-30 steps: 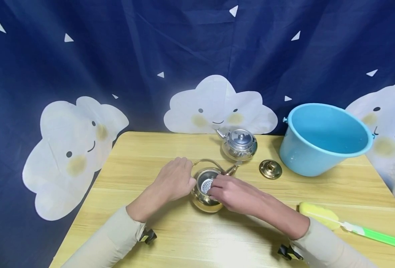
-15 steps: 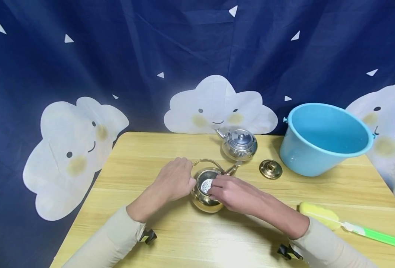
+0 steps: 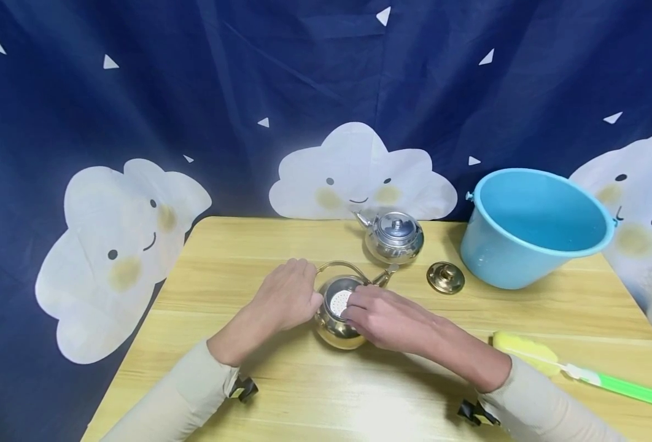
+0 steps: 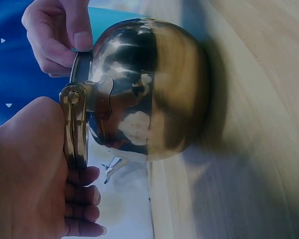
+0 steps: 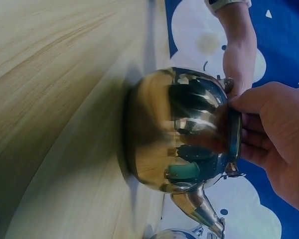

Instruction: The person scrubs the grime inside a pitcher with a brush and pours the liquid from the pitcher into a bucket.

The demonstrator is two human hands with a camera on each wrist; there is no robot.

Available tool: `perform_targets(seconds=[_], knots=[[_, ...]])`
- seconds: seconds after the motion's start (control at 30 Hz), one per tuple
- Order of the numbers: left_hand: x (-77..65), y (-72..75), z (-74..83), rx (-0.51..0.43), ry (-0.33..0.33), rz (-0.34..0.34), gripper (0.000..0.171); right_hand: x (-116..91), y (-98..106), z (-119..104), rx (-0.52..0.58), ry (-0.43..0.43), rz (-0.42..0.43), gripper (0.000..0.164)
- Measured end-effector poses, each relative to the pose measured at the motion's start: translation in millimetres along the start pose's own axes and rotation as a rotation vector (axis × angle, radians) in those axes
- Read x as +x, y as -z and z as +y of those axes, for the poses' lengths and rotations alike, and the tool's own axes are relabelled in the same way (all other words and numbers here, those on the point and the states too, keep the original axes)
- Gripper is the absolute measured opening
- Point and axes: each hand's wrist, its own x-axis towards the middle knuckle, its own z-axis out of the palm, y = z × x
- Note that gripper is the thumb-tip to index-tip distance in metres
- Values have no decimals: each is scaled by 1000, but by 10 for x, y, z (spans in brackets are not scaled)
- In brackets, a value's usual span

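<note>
A shiny gold teapot [image 3: 341, 334] stands lidless on the wooden table, its spout pointing to the back right. Inside its mouth shows a perforated metal strainer [image 3: 339, 302]. My left hand [image 3: 287, 293] grips the teapot's handle [image 4: 75, 130] at the left side, fingers curled behind it in the left wrist view. My right hand [image 3: 387, 319] pinches the strainer's rim [image 5: 234, 134], thumb outside and fingers reaching into the mouth; the fingertips are partly hidden. The gold lid [image 3: 445, 278] lies knob up to the right, apart from the teapot.
Behind the gold teapot sits a silver teapot [image 3: 395, 238] with its lid on. A blue bucket [image 3: 492, 261] stands at the back right. On the right lies a yellow sponge brush [image 3: 527, 353] with a green handle. A dark blue curtain [image 3: 237, 73] hangs behind the table.
The strainer's perforated bottom looks slightly turned and brighter inside the mouth. Both hands keep their places, and the whole head view has shifted very slightly.
</note>
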Motion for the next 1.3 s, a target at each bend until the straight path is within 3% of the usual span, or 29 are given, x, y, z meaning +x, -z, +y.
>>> perform_targets(seconds=[0.33, 1.3], knots=[[19, -10, 1, -4, 6, 10, 16, -5, -20, -2, -67, 30, 37, 10], [3, -11, -10, 1, -5, 4, 18, 23, 71, -17, -33, 26, 95, 14]])
